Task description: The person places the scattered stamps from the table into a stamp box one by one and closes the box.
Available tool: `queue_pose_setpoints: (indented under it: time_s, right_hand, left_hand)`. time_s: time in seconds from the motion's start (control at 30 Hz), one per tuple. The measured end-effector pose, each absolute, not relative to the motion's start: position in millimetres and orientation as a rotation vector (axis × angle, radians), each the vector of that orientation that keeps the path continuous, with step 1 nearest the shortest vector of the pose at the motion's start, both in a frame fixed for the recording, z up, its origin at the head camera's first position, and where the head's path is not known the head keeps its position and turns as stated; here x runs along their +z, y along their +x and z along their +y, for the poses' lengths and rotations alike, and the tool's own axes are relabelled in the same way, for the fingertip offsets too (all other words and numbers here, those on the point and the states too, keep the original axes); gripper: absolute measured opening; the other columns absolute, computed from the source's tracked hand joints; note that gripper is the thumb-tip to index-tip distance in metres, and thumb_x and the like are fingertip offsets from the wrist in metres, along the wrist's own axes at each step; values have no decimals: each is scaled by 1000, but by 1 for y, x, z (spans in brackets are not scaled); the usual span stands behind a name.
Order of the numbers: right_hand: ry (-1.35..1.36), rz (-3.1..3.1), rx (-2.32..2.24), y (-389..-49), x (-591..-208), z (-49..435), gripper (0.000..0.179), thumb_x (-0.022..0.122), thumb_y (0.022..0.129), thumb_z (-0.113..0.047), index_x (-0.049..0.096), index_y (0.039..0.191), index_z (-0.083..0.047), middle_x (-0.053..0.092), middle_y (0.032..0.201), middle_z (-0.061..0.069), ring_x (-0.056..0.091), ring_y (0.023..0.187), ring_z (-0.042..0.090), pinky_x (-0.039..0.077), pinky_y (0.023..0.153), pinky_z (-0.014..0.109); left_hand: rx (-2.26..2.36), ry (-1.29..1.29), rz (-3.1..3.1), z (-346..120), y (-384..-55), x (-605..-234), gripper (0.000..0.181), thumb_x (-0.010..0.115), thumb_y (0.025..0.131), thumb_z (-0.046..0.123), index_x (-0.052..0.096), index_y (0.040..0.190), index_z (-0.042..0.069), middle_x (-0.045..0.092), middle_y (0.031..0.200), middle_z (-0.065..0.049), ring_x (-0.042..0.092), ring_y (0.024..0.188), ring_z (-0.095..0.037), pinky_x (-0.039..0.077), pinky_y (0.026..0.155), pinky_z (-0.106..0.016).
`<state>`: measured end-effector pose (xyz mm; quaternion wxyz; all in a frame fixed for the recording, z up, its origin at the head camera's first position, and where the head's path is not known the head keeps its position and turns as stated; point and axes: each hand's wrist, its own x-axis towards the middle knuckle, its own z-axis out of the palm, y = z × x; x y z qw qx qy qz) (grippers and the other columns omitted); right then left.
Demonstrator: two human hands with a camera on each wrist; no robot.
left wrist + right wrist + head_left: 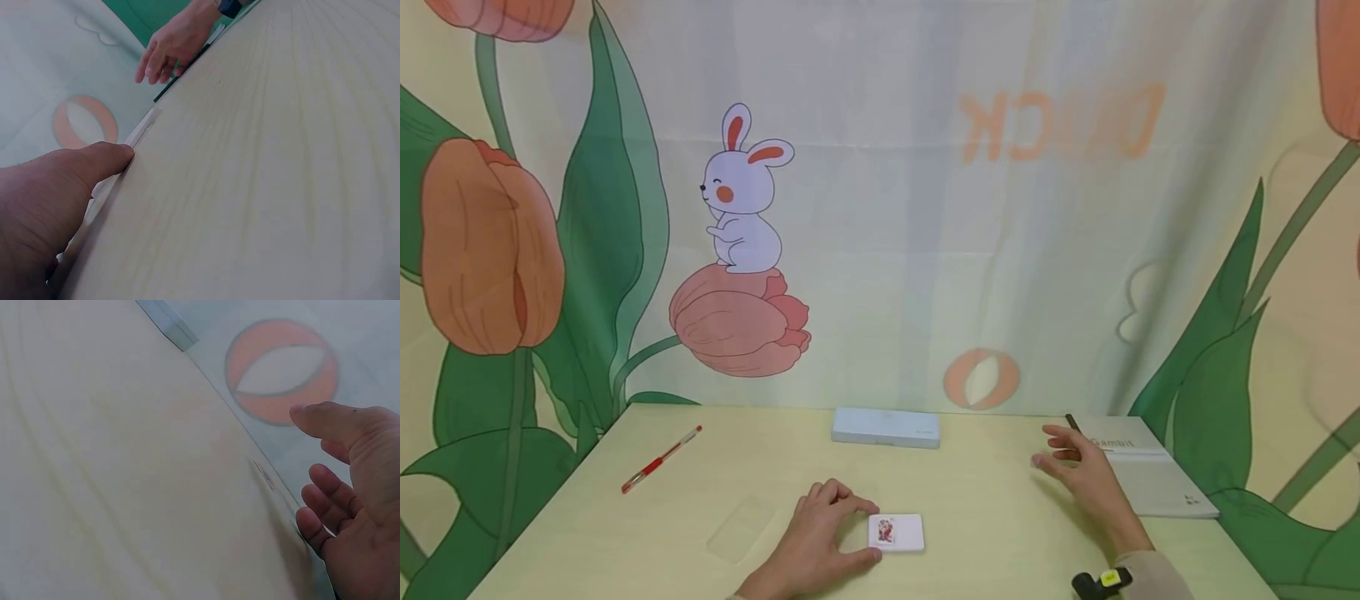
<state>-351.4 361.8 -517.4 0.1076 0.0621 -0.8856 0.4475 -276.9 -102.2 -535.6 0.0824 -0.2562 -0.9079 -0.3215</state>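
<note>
The largest element was the backdrop, a printed fabric sheet hanging in soft vertical folds. In front of it stood the table, its pale yellow surface marked with long, wood-like streaks. At the right side of the table lay the notebook, flat, rectangular and lettered "Gambit". The right hand hovered beside it, fingers loosely bent, thumb separated from them, gripping nothing. The left hand was positioned low at centre, thumb and forefinger spread. At the rear edge lay the pencil box, an elongated pale blue block with a smooth finish. Left of the left hand lay the clear sheet, thin, translucent and round-cornered. Beyond it, the red pen, a slender cylinder, lay diagonally. The white case, smooth, flat and round-cornered, rested on the table, pinched at its left end between the left hand's thumb and forefinger. Its top bore a small rectangular picture.
</note>
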Motion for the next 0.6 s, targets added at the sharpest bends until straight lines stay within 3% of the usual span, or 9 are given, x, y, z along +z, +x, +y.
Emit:
queue_pose_setpoints:
  time_s: [0.27,0.43,0.6]
  right_hand:
    - [92,-2733,1124,-356,-531,363,73,83,103,-34,52,161,-2,64,136,22,60,116,31,50,96,43]
    - [179,-2741,970,-355,-532,362,56,82,104,-24,64,149,4,66,127,21,59,108,28,50,92,48]
    - [196,-2730,944,-353,-533,362,39,79,105,-18,74,139,0,63,127,22,60,110,29,50,92,47]
  left_hand:
    - [-967,-761,-2711,-102,-275,-536,52,89,87,59,78,130,33,55,116,9,42,108,-11,36,94,-38]
    - [-960,-770,-2699,-103,-277,-538,52,89,87,59,78,131,33,55,116,9,42,107,-11,36,93,-38]
    - [-959,-774,-2691,-102,-277,-538,52,89,87,59,78,130,32,55,116,9,42,107,-11,36,93,-38]
